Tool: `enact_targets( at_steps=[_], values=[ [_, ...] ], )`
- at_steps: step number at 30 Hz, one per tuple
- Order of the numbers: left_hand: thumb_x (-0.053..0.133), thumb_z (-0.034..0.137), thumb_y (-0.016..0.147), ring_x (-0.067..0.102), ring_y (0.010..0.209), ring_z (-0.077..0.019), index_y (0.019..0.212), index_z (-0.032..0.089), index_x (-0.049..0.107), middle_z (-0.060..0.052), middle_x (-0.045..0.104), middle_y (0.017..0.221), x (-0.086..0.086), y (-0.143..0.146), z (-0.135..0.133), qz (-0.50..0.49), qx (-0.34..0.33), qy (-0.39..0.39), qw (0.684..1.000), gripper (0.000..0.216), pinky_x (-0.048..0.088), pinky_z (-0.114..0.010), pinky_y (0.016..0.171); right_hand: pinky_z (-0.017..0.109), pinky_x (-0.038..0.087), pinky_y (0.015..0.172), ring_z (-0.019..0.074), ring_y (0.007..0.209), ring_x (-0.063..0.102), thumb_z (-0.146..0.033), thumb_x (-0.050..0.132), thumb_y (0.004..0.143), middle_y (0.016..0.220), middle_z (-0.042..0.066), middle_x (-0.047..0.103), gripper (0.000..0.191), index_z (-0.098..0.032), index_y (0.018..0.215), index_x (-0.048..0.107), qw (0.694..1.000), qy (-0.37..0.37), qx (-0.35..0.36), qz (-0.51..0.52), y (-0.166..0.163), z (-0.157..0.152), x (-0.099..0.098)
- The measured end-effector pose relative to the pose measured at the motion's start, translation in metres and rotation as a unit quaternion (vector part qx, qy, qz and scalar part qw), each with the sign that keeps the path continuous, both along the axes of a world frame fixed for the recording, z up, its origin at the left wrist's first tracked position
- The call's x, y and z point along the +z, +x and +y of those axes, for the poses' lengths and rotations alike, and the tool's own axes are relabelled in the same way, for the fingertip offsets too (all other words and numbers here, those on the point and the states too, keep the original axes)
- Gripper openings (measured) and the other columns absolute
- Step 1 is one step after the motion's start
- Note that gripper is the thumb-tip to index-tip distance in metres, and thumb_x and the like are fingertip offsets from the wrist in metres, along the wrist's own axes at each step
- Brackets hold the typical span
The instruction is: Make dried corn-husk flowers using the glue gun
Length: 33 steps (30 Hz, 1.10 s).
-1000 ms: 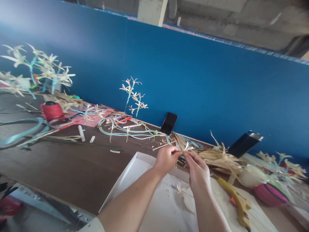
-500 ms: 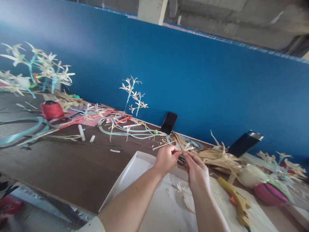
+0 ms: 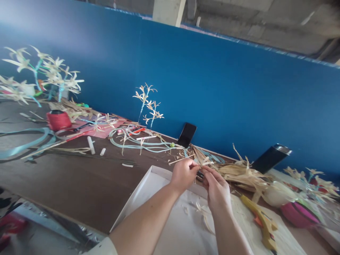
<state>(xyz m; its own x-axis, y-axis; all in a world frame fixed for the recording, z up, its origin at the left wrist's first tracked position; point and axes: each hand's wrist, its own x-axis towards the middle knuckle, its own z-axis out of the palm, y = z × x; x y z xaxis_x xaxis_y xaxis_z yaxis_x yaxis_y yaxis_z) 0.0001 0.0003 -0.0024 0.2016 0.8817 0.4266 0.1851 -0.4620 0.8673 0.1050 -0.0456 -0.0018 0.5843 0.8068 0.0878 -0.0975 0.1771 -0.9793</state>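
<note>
Above the far edge of a shallow white box (image 3: 142,189), my two hands meet at their fingertips. Between them is a small pale flower of dried husk strips (image 3: 206,162), its petals showing past the fingers. My left hand (image 3: 184,174) pinches it from the left with thumb and forefinger. My right hand (image 3: 216,186) is closed on it from the other side. Something dark and narrow shows between and below the fingers; its kind is unclear. Loose pale husk scraps (image 3: 203,212) lie in the box.
A yellow glue gun (image 3: 261,219) lies right of the box, near dried husks (image 3: 239,173) and a dark flask (image 3: 272,157). A phone (image 3: 187,134) leans on the blue partition (image 3: 225,95). Blue tubing (image 3: 140,146), red twine (image 3: 58,120) and finished husk flowers (image 3: 53,72) occupy the left.
Both hands stay together at the same spot, with only slight finger movement around the flower. The whole view has shifted a little.
</note>
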Motion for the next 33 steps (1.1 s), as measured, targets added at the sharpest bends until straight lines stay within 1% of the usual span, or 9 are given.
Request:
enact_targets(
  at_steps=[6,12,15,18,20,22,25,29,33],
  values=[
    [0.054,0.025,0.078,0.059,0.074,-0.0132,0.075,0.019,0.066,0.0,0.067,0.077,-0.001,0.0,0.0,-0.003,0.006,0.011,1.0,0.014,0.041,-0.022,0.066,0.02,0.023,0.041,0.0067,0.044,0.033,-0.034,0.073,0.059,0.046,-0.005,0.046,0.035,-0.014,0.088,0.071,0.999,0.006,0.011,-0.029,-0.001,-0.001,-0.001],
    [0.054,0.025,0.078,0.058,0.073,-0.013,0.072,0.019,0.065,0.001,0.065,0.075,-0.002,0.0,0.0,0.017,0.026,0.036,0.999,0.013,0.04,-0.022,0.065,0.021,0.029,0.043,0.0076,0.046,0.038,-0.034,0.071,0.061,0.054,-0.003,0.054,0.033,-0.015,0.088,0.07,0.998,-0.002,0.0,-0.062,0.001,-0.001,-0.003],
    [0.054,0.022,0.077,0.058,0.073,-0.0131,0.07,0.019,0.065,0.0,0.065,0.074,0.0,-0.001,-0.001,0.022,0.037,0.047,0.998,0.013,0.04,-0.023,0.066,0.021,0.031,0.044,0.0085,0.048,0.041,-0.034,0.068,0.064,0.055,-0.002,0.056,0.031,-0.017,0.09,0.071,0.993,-0.022,-0.012,-0.115,0.0,-0.002,-0.001],
    [0.054,0.023,0.077,0.058,0.073,-0.0133,0.071,0.019,0.065,0.0,0.065,0.074,0.001,0.0,-0.002,0.007,0.045,0.037,0.998,0.013,0.04,-0.023,0.066,0.022,0.032,0.044,0.0096,0.047,0.042,-0.034,0.065,0.067,0.051,-0.003,0.054,0.03,-0.018,0.092,0.071,0.984,-0.039,-0.024,-0.17,-0.002,-0.005,0.004],
    [0.054,0.025,0.077,0.059,0.071,-0.013,0.073,0.019,0.066,0.0,0.066,0.073,0.001,0.001,-0.001,-0.018,0.037,0.008,0.999,0.014,0.041,-0.022,0.065,0.022,0.033,0.044,0.01,0.047,0.044,-0.035,0.065,0.067,0.052,-0.003,0.055,0.031,-0.018,0.093,0.072,0.981,-0.041,-0.032,-0.185,-0.003,-0.005,0.006],
    [0.055,0.027,0.077,0.059,0.068,-0.0124,0.074,0.019,0.066,0.0,0.066,0.072,0.0,0.002,0.001,-0.05,0.016,-0.034,0.998,0.014,0.041,-0.021,0.062,0.023,0.034,0.045,0.0097,0.047,0.044,-0.037,0.067,0.067,0.056,-0.003,0.057,0.034,-0.018,0.094,0.071,0.983,-0.037,-0.039,-0.177,-0.004,-0.005,0.007],
    [0.057,0.029,0.075,0.06,0.067,-0.0125,0.076,0.018,0.066,0.0,0.067,0.072,-0.001,0.003,0.003,-0.086,-0.006,-0.076,0.993,0.014,0.043,-0.021,0.062,0.021,0.032,0.043,0.0076,0.045,0.041,-0.038,0.07,0.065,0.057,-0.004,0.057,0.04,-0.019,0.099,0.068,0.992,-0.018,-0.043,-0.121,-0.001,-0.003,0.002],
    [0.058,0.028,0.074,0.061,0.069,-0.013,0.077,0.018,0.067,0.0,0.068,0.073,0.001,0.003,0.003,-0.089,0.008,-0.074,0.993,0.014,0.044,-0.021,0.065,0.018,0.028,0.039,0.0051,0.043,0.036,-0.036,0.074,0.062,0.056,-0.005,0.054,0.042,-0.018,0.099,0.067,0.998,0.0,-0.021,-0.054,0.005,0.0,-0.005],
    [0.057,0.028,0.074,0.061,0.069,-0.0129,0.077,0.018,0.068,-0.001,0.068,0.073,0.005,0.0,0.001,-0.077,0.002,-0.074,0.994,0.015,0.044,-0.021,0.065,0.018,0.03,0.04,0.0062,0.044,0.039,-0.034,0.075,0.061,0.051,-0.005,0.051,0.038,-0.017,0.093,0.068,0.998,-0.007,-0.024,-0.052,0.009,-0.005,0.004]
  ],
)
